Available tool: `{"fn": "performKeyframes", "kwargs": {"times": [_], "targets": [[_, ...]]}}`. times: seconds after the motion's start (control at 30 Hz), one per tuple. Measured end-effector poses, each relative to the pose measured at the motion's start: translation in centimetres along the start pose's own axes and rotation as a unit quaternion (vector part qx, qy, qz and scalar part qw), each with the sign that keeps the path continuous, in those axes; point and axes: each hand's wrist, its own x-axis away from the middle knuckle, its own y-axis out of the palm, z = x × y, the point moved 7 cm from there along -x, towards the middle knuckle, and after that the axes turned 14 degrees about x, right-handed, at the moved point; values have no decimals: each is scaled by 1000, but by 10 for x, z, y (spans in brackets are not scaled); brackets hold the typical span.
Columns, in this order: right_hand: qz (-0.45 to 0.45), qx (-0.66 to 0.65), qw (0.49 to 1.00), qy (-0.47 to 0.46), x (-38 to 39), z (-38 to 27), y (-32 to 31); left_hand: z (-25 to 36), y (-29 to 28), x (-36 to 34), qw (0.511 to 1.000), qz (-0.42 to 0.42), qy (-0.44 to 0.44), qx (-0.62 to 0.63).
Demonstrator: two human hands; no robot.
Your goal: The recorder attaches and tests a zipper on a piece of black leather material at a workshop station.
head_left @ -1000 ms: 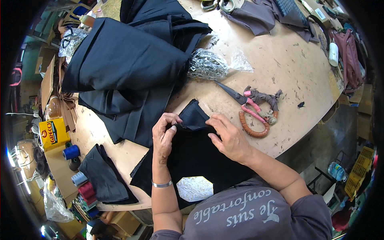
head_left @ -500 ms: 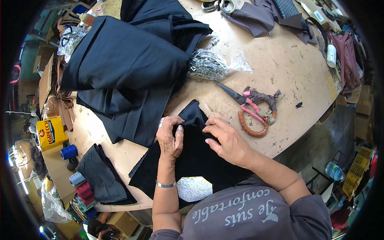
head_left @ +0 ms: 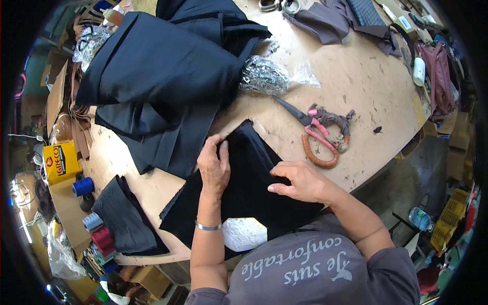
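Observation:
A black cloth piece (head_left: 249, 195) lies at the near edge of the table, its pointed end facing away from me. My left hand (head_left: 212, 170) is closed at its left edge near that end, thumb and finger at the border. Along the right border, a narrow folded strip is visible. There, my right hand (head_left: 305, 184) has its fingers curled at the edge, thumb resting over the cloth. A white eight-sided patch (head_left: 245, 234) lies on the cloth close to my body. Beyond my right hand are shears (head_left: 305, 119) with wrapped handles.
A large heap of black fabric (head_left: 162, 71) covers the left back. Beside it sits a clear plastic bag of metal parts (head_left: 264, 76). Folded dark cloth (head_left: 127, 218) lies at left, near thread spools (head_left: 83, 186) and a yellow box (head_left: 62, 161). Grey fabric (head_left: 323, 23) is at the back.
The raised fold at the cloth's far tip now lies flatter. My hands have moved apart, the left slightly to the left and the right toward the right and nearer me.

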Motion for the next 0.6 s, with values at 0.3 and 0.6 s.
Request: {"fn": "performKeyframes", "kwargs": {"times": [0.3,0.6], "targets": [[-150,58,986,-45,10,5,11,4,6,-5,1000,-2,21,-14],[-108,47,993,-26,11,12,13,28,-4,-10,998,-7,63,-11]]}}
